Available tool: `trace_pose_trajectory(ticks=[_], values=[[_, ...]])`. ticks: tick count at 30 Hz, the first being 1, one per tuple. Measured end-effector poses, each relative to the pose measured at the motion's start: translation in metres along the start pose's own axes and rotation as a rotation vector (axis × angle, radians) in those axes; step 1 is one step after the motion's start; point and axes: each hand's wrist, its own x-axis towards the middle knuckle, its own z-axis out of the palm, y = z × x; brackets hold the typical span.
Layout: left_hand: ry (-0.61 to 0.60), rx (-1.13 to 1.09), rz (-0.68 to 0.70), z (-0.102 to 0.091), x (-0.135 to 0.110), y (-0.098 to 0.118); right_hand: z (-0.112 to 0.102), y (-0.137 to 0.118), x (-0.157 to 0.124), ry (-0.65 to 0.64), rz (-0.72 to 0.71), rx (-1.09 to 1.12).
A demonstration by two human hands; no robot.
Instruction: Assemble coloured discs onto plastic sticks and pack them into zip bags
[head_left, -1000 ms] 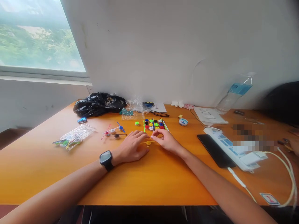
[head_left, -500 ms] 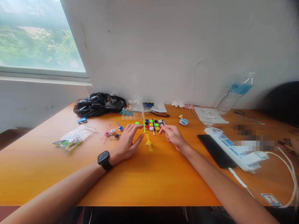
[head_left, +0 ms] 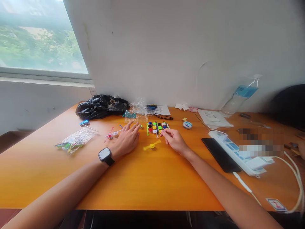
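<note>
A small yellow propeller spinner [head_left: 152, 146] rests on the table between my hands, its blades smeared by motion. My left hand [head_left: 127, 139] lies to its left, fingers stretched out, partly covering a row of small spinners with pink and white parts [head_left: 112, 135]. To the right of the yellow spinner is my right hand [head_left: 175, 140], fingers curled and thumb near the index finger, with nothing visible in them. Its fingertips are close to a blade tip. Just beyond stands a cluster of coloured round pieces [head_left: 154, 127], flanked by thin sticks such as a green one [head_left: 147, 129].
To the left lies a clear bag of coloured parts [head_left: 75, 141], with a black plastic bag [head_left: 100, 106] behind it. A round container [head_left: 187, 125], a dark phone [head_left: 220, 155], a white power strip [head_left: 234, 151] with cables and a bottle [head_left: 240, 97] occupy the right.
My left hand has drawn away leftward from the yellow spinner. My right hand has come slightly down and nearer to it. The spinner's blades have turned from upright to nearly sideways.
</note>
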Motion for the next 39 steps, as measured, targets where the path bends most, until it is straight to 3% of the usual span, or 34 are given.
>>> trace_pose_trajectory(ticks=[10, 16, 23, 29, 39], values=[[-0.109, 0.101, 0.082, 0.0, 0.002, 0.001, 0.006, -0.019, 0.03, -0.11, -0.277, -0.456], [-0.073, 0.067, 0.084, -0.005, 0.004, 0.002, 0.029, -0.036, 0.064, -0.157, -0.277, -0.903], [0.009, 0.005, 0.01, -0.003, 0.001, -0.005, 0.053, -0.045, 0.084, -0.235, -0.202, -1.027], [-0.037, 0.045, 0.019, -0.004, -0.002, -0.009, 0.06, -0.063, 0.084, -0.303, -0.129, -1.108], [0.124, -0.173, -0.028, -0.007, -0.002, 0.001, 0.068, -0.061, 0.086, -0.263, -0.073, -1.111]])
